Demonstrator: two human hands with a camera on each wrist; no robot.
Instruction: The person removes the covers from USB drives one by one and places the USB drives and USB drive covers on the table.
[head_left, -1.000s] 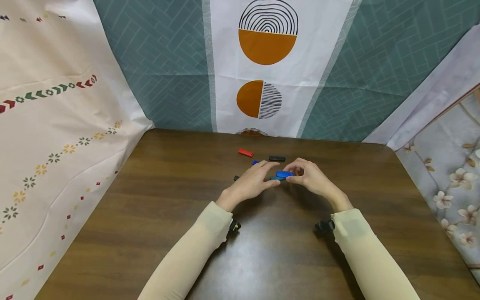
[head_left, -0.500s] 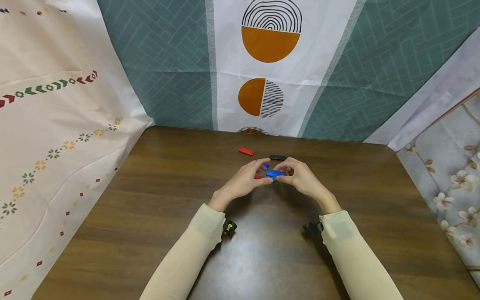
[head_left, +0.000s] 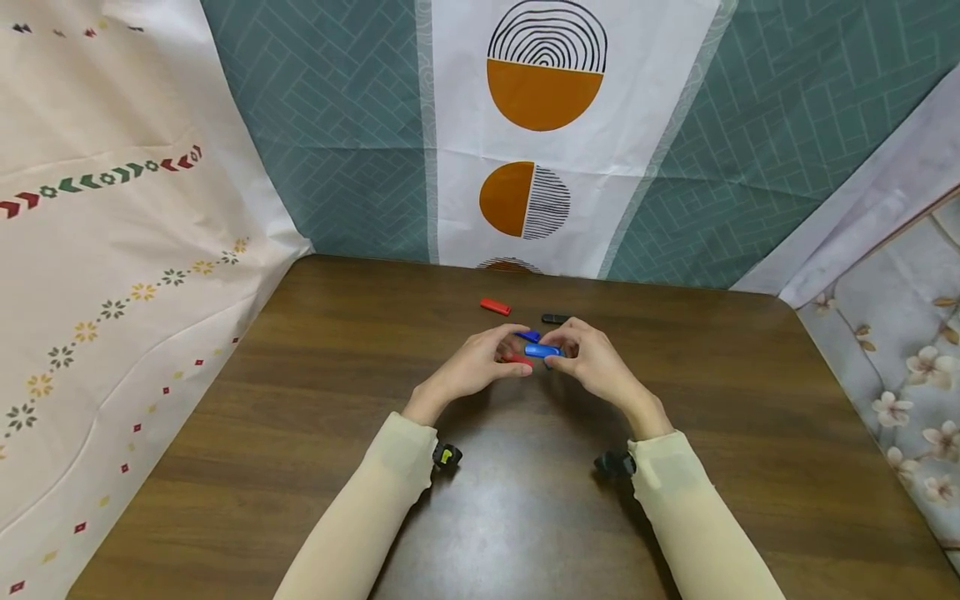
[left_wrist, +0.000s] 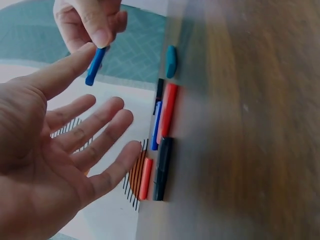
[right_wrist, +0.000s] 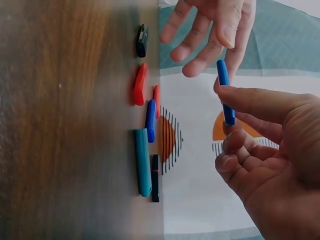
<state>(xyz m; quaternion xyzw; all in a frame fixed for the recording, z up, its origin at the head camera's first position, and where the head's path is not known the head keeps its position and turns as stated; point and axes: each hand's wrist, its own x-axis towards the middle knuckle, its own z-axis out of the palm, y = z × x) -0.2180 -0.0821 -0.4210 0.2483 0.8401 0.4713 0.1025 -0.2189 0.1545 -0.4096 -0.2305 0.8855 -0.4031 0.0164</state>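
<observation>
My right hand [head_left: 596,362] pinches a small blue USB stick [head_left: 538,351] between thumb and fingertips, above the table. In the right wrist view the blue stick [right_wrist: 223,72] stands nearly upright, one end pointing toward the other hand. Facing it from the left, my left hand [head_left: 468,367] has its fingers spread and holds nothing. In the left wrist view the left thumb tip comes right by the stick [left_wrist: 95,67]. Below the hands lie a dark blue stick [head_left: 529,336] and a red stick [head_left: 519,359], partly hidden by the left hand in the head view.
Farther back lie another red stick [head_left: 495,307] and a black stick [head_left: 553,318]. A teal stick [right_wrist: 142,162] and a second black stick [right_wrist: 142,41] show in the right wrist view. Patterned cloth [head_left: 360,167] hangs behind the wooden table [head_left: 315,358].
Both hands have shifted left, the right hand carrying the blue USB stick along. The left hand's thumb and fingers have drawn away from the stick, and the red stick beneath shows more.
</observation>
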